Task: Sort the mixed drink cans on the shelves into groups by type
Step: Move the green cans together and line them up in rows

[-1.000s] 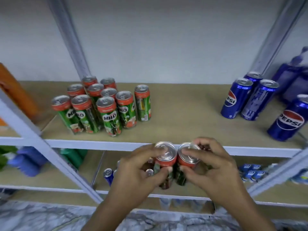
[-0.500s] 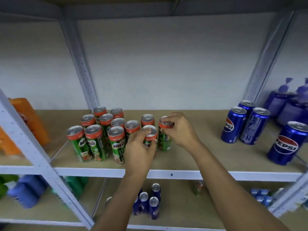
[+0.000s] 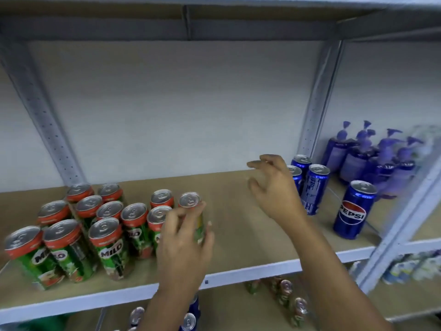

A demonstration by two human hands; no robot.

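Beige shelf board (image 3: pixel 238 235) in a grey metal rack holds your cans, with a pale wall behind. From the head camera, your left hand (image 3: pixel 185 242) curls its fingers round the rightmost green can (image 3: pixel 192 211), upright at the right edge of the green can cluster (image 3: pixel 95 230) on the left. Your right hand (image 3: pixel 274 187) hangs above the board, fingers loosely spread, gripping nothing, just beside the blue cans (image 3: pixel 315 185) on the right. Purple pump bottles (image 3: pixel 372 158) stand behind those. More cans (image 3: pixel 286 292) sit on the lower shelf.

"MILO" marks the green cans (image 3: pixel 110 249); "PEPSI" the blue can (image 3: pixel 354 211).
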